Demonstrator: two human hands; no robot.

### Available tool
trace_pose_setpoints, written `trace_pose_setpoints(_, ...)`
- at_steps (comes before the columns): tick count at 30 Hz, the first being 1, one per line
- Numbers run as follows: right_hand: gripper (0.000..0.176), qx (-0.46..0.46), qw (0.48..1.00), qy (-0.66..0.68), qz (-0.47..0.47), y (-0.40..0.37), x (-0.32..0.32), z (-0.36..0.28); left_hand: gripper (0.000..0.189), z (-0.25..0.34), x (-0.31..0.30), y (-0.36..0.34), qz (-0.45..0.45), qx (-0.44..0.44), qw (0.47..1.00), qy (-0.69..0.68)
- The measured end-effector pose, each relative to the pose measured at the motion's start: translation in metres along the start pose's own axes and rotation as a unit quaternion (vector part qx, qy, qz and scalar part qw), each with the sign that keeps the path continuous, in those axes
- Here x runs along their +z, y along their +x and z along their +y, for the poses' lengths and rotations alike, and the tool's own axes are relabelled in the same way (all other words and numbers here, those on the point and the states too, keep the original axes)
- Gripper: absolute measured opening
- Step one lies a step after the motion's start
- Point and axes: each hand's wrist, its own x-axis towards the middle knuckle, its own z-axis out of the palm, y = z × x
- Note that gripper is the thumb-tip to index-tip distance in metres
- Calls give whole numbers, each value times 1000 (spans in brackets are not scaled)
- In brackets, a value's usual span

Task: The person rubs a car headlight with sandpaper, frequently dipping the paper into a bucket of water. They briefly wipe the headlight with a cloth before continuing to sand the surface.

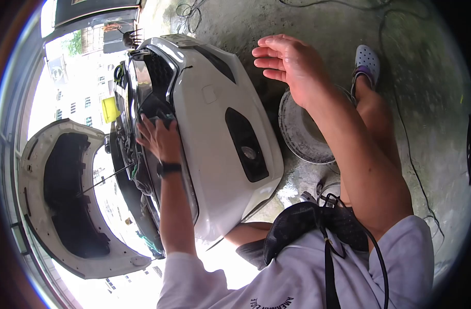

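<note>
A white car front bumper (220,98) fills the middle of the view, which appears turned on its side. My left hand (161,140), with a dark band on the wrist, rests with spread fingers on the dark glossy headlight area (158,105) beside the bumper. In the air to the right of the bumper is my right hand (287,62). Its fingers stretch out and curve slightly, with nothing in them. Below that hand, partly hidden by my forearm, stands a round grey bucket (292,141). A black fog light surround (247,147) sits in the bumper.
The car's raised hood (32,206) is at the left, with a thin prop rod (109,176) and the open engine bay. Something yellow (110,109) lies by the engine bay. A dark cable (405,134) runs over the concrete floor (431,103), near my clog-wearing foot (366,59).
</note>
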Motion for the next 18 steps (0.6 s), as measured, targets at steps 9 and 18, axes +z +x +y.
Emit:
trace_pose_setpoints(9, 28, -3, 1000, -1, -1, 3, 5, -5, 43, -5, -19, -62, -40, -48, 998, 26)
trace_pose_setpoints(18, 30, -4, 1000, -14, -8, 2, 5, 8, 36, 18, 4, 49, -16, -50, 998, 18)
